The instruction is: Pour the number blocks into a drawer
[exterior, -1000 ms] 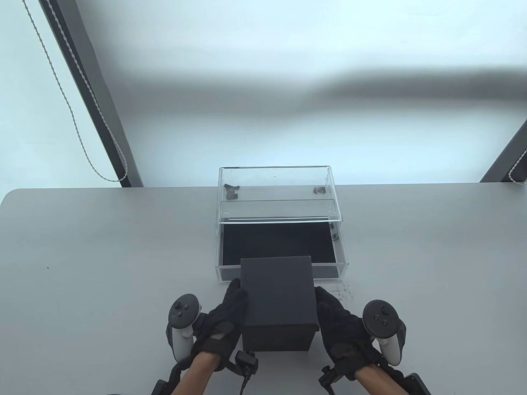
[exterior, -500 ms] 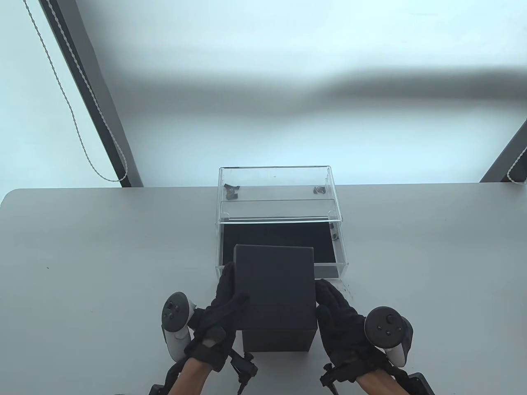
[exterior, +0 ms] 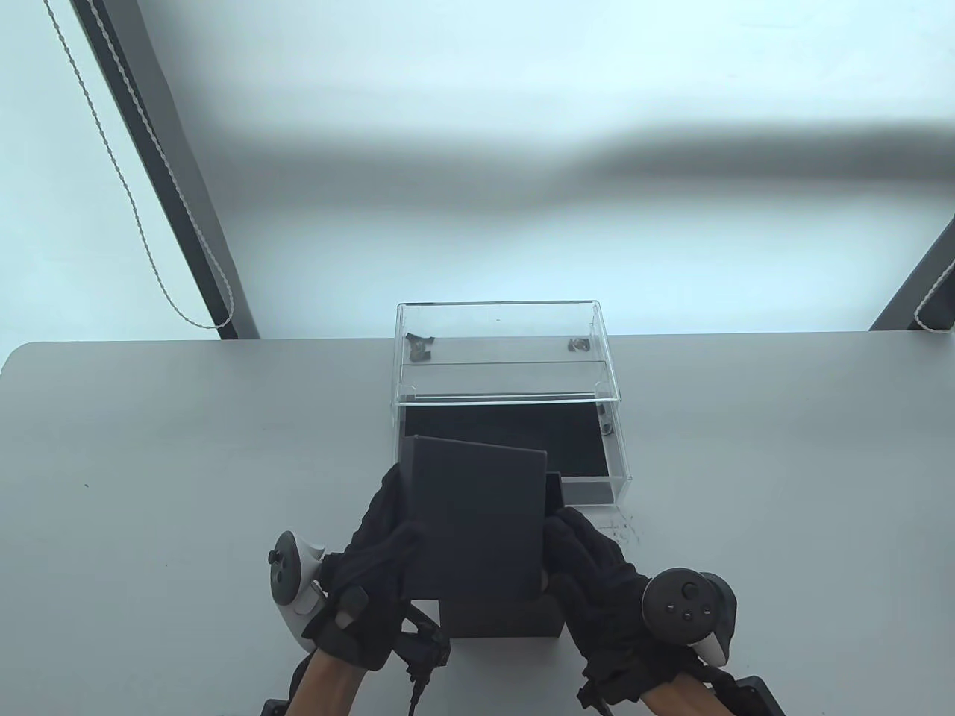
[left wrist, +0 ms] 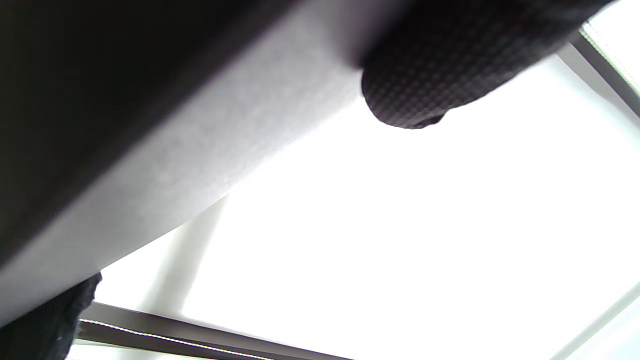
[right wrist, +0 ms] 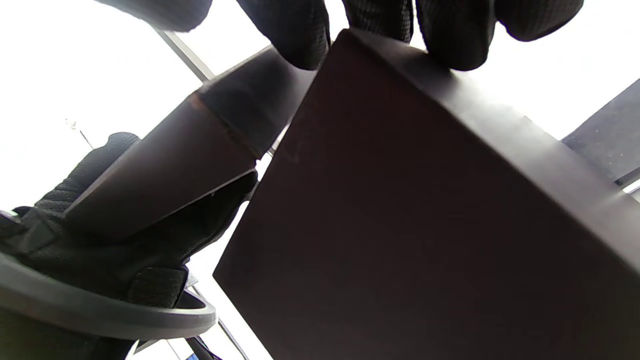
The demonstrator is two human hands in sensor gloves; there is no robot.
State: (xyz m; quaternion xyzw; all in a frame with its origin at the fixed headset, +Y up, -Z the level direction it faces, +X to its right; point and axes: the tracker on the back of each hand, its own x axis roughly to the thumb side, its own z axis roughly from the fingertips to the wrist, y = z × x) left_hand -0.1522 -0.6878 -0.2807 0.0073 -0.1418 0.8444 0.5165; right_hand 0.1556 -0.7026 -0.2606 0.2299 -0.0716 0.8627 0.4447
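Left grip: the left hand holds the lid of the black box, fingers laid along its left side and thumb on its top face, so it is clamped on the lid.
Right grip: the right hand holds the box base from the right; in the right wrist view its fingertips curl over the top edge of the base.
Lid: raised off the base and tilted, its far edge swung to the left and its right side lifted, so a dark gap shows along the base's right edge. Its long axis runs from the person toward the drawer.
Base: sits low at the near edge of the table, just in front of the drawer (whether it rests on the table or is lifted I cannot tell).
Number blocks: none show; the inside of the box is hidden.
Left hand pose: palm turned toward the box, wrist low, tracker pointing out to the left.
Right hand pose: palm facing left against the base, tracker on top.
Drawer: the drawer is pulled out toward the person from a clear case, and its black lining is bare where it shows.
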